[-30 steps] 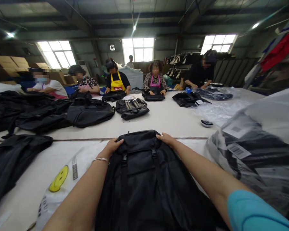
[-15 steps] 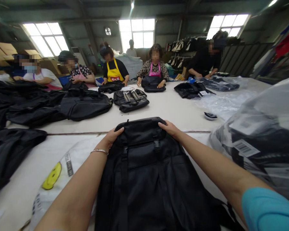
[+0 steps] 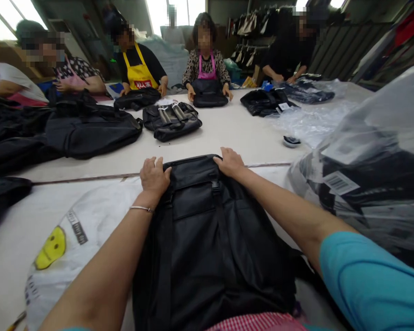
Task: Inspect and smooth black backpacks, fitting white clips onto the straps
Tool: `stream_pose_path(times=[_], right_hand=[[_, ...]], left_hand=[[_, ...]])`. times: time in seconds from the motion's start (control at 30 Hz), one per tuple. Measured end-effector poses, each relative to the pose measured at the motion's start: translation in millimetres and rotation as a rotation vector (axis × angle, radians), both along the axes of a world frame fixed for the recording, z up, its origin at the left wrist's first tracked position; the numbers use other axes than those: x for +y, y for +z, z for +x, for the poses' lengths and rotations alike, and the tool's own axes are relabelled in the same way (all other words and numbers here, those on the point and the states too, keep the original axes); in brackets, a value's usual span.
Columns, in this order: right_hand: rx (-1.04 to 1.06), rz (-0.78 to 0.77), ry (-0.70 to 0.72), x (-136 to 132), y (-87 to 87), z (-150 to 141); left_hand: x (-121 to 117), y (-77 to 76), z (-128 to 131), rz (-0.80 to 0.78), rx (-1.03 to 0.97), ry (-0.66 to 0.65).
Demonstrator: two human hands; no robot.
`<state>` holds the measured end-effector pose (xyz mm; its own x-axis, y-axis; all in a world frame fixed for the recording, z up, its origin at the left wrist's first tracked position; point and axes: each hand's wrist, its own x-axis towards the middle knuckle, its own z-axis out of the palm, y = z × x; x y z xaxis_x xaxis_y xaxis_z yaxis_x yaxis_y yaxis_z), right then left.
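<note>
A black backpack [image 3: 196,230] lies front side up before me, its two straps running lengthwise and a buckle near the top right. My left hand [image 3: 154,177] is at its upper left corner, fingers apart, with the thumb by the bag's edge. At the upper right corner is my right hand [image 3: 230,162], its thumb touching the edge and its fingers extended past the bag. Neither hand is closed around the backpack. A white plastic bag with a yellow smiley [image 3: 51,248] lies left of it, partly under my left forearm.
Clear plastic wrapping over dark goods [image 3: 362,184] bulges at the right. Several black bags, including one with grey straps [image 3: 172,120], lie across the pale table [image 3: 227,133]. A small dark roll [image 3: 291,141] sits near the wrapping. Co-workers handle bags along the far side.
My fingers have loosened from the backpack's top corners and spread. The backpack lies flatter and a little nearer. My view has tilted down and shifted, and a red checked cloth shows at the bottom.
</note>
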<state>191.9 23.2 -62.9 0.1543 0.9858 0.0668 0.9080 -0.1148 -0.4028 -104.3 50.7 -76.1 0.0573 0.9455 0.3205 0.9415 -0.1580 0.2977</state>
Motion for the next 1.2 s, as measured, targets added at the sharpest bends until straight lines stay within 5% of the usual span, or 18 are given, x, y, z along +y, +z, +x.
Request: stream_pose_path(times=[0.07, 0.13, 0.23, 0.33, 0.43, 0.53, 0.6, 0.7, 0.8, 0.9, 1.0, 1.2], right_hand=[[-0.085, 0.1, 0.214, -8, -4.1, -3], [-0.105, -0.002, 0.353, -15, -9.8, -8], [-0.065, -0.224, 0.391, -20, -6.8, -12], [-0.034, -0.244, 0.388, -37, 12.6, -14], [0.008, -0.164, 0.474, -85, 36.9, -10], [0.073, -0.103, 0.608, -159, 62.0, 0], [0.131, -0.1, 0.661, -213, 77.6, 7], [0.238, -0.121, 0.784, -285, 90.6, 12], [0.107, -0.141, 0.89, -330, 84.0, 9], [-0.078, -0.123, 0.836, -346, 65.9, 6], [-0.171, -0.126, 0.824, -343, 52.5, 8], [-0.198, -0.117, 1.005, -326, 53.0, 9]], left_hand=[[-6, -5.8, -4, 0.015, 0.113, -0.2], [-6, -9.0, -2, -0.162, 0.212, -0.284], [-4, 1.3, 9, -0.387, 0.335, -0.27], [-24, 26.6, 19, -0.41, 0.355, -0.269], [-83, 57.0, 12, -0.3, 0.267, -0.455], [-171, 86.8, -12, -0.213, 0.042, -0.74], [-232, 98.9, -31, -0.196, -0.068, -0.776], [-310, 94.9, -53, -0.155, -0.095, -0.769], [-357, 73.7, -59, -0.076, 0.007, -0.695], [-376, 60.3, -51, -0.025, 0.132, -0.566], [-378, 63.9, -34, -0.046, 0.248, -0.499], [-367, 77.5, -8, -0.12, 0.395, -0.586]])
